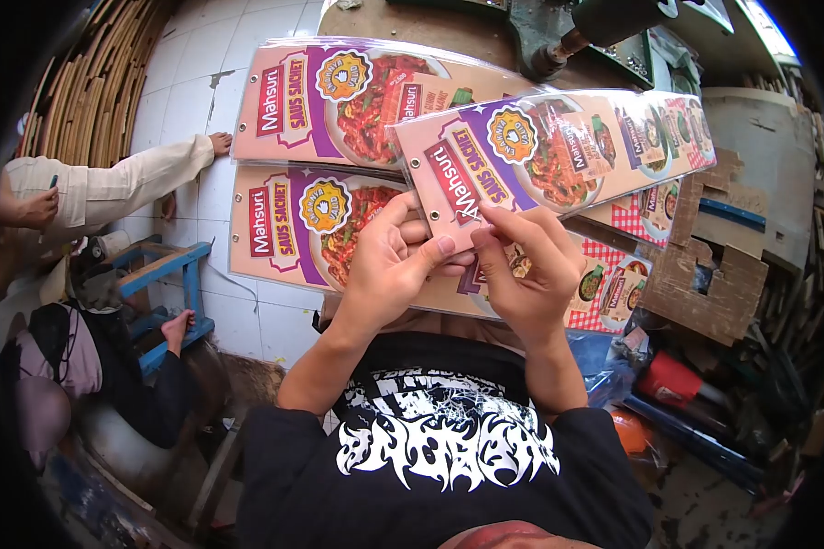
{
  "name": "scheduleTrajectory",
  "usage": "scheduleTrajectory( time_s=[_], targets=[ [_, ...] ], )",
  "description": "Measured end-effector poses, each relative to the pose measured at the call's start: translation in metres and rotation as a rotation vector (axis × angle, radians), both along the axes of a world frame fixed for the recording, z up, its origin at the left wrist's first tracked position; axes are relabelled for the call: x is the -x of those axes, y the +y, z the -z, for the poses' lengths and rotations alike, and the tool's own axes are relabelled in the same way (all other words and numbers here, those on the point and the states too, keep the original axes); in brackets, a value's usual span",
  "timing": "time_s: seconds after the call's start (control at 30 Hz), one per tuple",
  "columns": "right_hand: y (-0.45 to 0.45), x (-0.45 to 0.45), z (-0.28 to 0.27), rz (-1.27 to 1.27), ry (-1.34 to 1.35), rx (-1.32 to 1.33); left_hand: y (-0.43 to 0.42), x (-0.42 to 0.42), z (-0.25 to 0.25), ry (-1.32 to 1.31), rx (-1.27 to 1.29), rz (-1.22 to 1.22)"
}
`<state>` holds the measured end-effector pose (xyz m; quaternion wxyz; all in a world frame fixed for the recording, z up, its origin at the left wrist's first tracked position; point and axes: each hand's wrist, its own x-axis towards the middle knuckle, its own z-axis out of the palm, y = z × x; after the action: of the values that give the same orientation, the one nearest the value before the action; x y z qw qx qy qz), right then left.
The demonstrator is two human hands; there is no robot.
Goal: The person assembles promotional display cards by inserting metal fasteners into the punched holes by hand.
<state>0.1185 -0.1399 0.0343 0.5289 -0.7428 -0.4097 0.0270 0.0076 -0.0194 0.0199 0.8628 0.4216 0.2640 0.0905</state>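
A long printed sheet (558, 146) in a clear glossy cover, marked "Mahsuri Saus Sachet", lies at a slant over other sheets of the same print. Two metal eyelets (435, 216) sit along its left end. My left hand (392, 265) grips the lower left corner, thumb on top and fingers curled beneath. Close beside it, my right hand (533, 274) pinches the sheet's lower edge between thumb and forefinger. Under the sheet are an upper stack (288, 101) and a lower stack (270, 247) of like sheets, some with eyelets at the left edge.
Beyond the sheets stands a dark metal press (545, 59). A notched brown board (719, 274) lies right. At left are a blue wooden frame (192, 284), another person's outstretched leg (146, 178) and piled wooden strips (101, 73). A red object (670, 377) sits at lower right.
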Motion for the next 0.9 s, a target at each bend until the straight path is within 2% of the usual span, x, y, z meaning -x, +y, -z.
scheduleTrajectory(
  time_s=[0.27,0.67,0.9],
  targets=[
    [0.004,0.006,0.019,0.000,-0.312,0.006,-0.002,0.005,0.008,-0.110,-0.061,-0.005],
    [0.004,0.005,0.020,-0.054,-0.443,0.001,-0.003,0.010,0.013,-0.123,-0.045,0.013],
    [0.002,-0.001,0.012,-0.115,-0.415,0.056,-0.006,0.011,0.019,-0.169,-0.060,-0.014]
  ],
)
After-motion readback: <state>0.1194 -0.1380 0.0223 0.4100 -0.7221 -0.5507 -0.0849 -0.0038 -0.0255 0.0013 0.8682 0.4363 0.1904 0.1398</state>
